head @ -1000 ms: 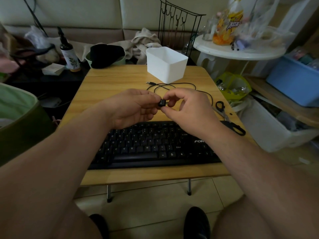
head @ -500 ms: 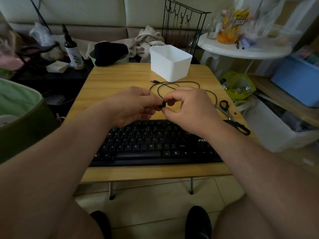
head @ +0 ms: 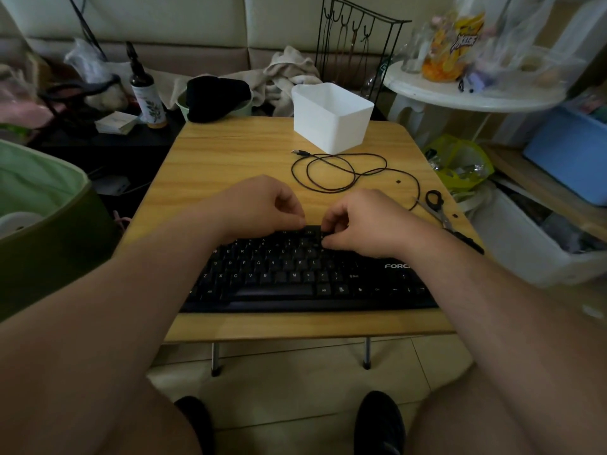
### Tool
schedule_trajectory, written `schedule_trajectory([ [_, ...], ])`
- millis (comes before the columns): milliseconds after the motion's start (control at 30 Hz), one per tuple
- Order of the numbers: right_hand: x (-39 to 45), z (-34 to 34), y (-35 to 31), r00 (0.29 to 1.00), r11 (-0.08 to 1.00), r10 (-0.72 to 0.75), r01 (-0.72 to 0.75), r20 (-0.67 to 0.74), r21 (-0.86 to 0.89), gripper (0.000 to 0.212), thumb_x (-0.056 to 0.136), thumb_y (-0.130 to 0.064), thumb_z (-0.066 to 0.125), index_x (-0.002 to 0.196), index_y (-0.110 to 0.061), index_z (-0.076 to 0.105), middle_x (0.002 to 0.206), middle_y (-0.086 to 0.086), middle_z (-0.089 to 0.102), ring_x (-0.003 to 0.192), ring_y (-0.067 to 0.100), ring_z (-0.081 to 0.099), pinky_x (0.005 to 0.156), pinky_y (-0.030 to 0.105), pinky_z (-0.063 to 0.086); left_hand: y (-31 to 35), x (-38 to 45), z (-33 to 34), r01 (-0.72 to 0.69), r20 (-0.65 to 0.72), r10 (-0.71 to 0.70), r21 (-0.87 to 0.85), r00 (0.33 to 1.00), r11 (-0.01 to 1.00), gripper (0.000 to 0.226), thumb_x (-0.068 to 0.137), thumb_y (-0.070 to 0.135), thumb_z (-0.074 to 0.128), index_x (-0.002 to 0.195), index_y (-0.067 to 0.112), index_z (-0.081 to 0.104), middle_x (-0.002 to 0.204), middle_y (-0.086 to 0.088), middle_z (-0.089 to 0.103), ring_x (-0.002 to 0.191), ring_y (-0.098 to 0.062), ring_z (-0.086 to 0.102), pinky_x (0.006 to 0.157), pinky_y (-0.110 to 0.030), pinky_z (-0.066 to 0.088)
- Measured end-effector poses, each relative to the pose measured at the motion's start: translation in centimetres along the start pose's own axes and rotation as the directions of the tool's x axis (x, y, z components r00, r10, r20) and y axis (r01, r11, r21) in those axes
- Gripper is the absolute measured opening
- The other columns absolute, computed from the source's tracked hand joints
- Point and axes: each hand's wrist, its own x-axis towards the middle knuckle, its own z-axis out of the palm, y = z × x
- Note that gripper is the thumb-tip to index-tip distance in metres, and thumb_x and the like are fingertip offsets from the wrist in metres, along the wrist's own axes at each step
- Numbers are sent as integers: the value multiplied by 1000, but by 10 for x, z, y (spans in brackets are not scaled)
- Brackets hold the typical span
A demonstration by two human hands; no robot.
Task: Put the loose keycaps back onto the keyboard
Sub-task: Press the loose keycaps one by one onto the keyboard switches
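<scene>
Hands (head: 315,218) lowered onto keyboard (head: 295,277) top rows; keycap hidden.

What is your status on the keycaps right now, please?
Both hands, left hand and right hand, at keyboard top rows, fingers curled. Keycap not visible. Cable behind, clear.

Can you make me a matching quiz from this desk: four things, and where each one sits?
Things:
1. bin
2. scissors
3. cable
4. keyboard

Places:
A. near edge of the table, under both hands
B. right edge of the table
C. far end of the table
D. coiled between bin and hands

Pairs: 1-C, 2-B, 3-D, 4-A
</scene>
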Motion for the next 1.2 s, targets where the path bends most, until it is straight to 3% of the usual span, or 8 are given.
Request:
schedule_trajectory([
  [200,5,2,-6,999,1000,9,-9,39,3,18,82,-35,85,98,-29,79,86,-13,69,82,5,64,71,28,54,4,0,3,-7,48,4,66,999,998,9,87,39,82,86,31,77,82,13,68,73,-1,59,62,-22,40],
  [300,7,3,-8,998,1000,10,-10,60,10,20,81,-32,87,99,-29,79,85,-14,68,81,4,63,67,26,50,4,1,5,2,57,-6,73,998,997,11,85,41,83,85,32,76,84,13,68,77,-4,61,64,-25,42],
  [500,9,2,-7,999,999,29,-28,34,-25,13,79,-33,87,89,-29,80,81,-14,70,80,3,63,69,27,52,3,3,12,-4,69,-4,119,998,993,13,83,45,83,85,34,76,89,13,69,85,-6,64,72,-27,49],
  [733,5,5,-9,1000,1000,12,-13,20,12,13,85,-37,81,94,-29,81,87,-13,73,86,4,65,75,27,55,5,4,13,-19,58,12,134,998,991,13,82,42,84,82,34,74,89,10,67,83,-8,61,67,-26,43],
  [1200,3,6,-25,999,988,-27,23,-19,-149,9,88,-35,78,95,-30,80,86,-7,71,81,13,66,74,34,59,3,7,14,27,80,-26,0,996,1000,14,80,28,88,84,30,75,84,6,64,77,-12,58,69,-27,43],
])
